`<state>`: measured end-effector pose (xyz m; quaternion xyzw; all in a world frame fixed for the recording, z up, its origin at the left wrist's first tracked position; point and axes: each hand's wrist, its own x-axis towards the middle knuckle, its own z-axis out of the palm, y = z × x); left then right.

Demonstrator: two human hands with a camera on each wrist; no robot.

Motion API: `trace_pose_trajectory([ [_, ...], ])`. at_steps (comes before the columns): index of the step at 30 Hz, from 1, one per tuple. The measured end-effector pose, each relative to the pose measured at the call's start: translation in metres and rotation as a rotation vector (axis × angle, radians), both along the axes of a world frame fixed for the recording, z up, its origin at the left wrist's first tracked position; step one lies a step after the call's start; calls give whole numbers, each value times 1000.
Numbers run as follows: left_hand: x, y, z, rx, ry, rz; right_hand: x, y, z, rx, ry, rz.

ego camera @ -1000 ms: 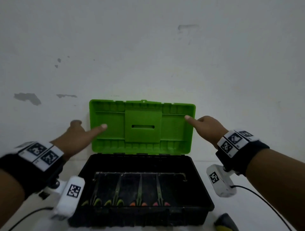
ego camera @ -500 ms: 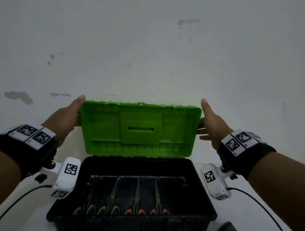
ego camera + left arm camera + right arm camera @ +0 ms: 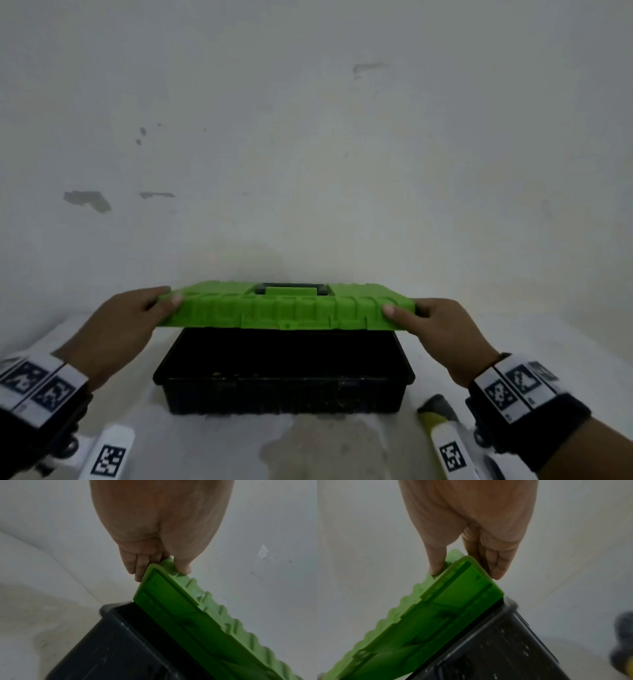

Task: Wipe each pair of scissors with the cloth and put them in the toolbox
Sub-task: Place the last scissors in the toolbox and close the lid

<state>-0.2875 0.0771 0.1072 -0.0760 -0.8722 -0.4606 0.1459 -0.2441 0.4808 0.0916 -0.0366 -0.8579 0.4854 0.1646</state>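
The black toolbox (image 3: 281, 387) stands on the white surface against the wall. Its green lid (image 3: 284, 308) is tipped forward, roughly level and held a hand's width above the box rim. My left hand (image 3: 137, 318) pinches the lid's left corner (image 3: 164, 574), thumb on top, fingers behind the edge. My right hand (image 3: 435, 322) pinches the right corner (image 3: 460, 566) the same way. The black carry handle (image 3: 291, 289) shows on the lid's top. The scissors inside are hidden by the lid and the dark interior. No cloth is in view.
A grey and yellow object (image 3: 438, 411) lies on the surface just right of the toolbox, also blurred in the right wrist view (image 3: 623, 642). The wall (image 3: 308, 154) rises directly behind the box. A stain (image 3: 325, 445) marks the surface in front.
The lid has swung from upright down toward me to about level. Both hands went from touching its inner face to gripping its two corners. The scissors have gone out of sight.
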Motion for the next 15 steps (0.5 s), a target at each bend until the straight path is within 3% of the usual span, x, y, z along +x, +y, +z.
trace_pose_trajectory([
  [6,16,1,-25,-156,28,-48,19,-6,-28,81,77,44],
  [15,18,-14,-62,-238,-31,-83,27,-5,-53,141,22,48],
])
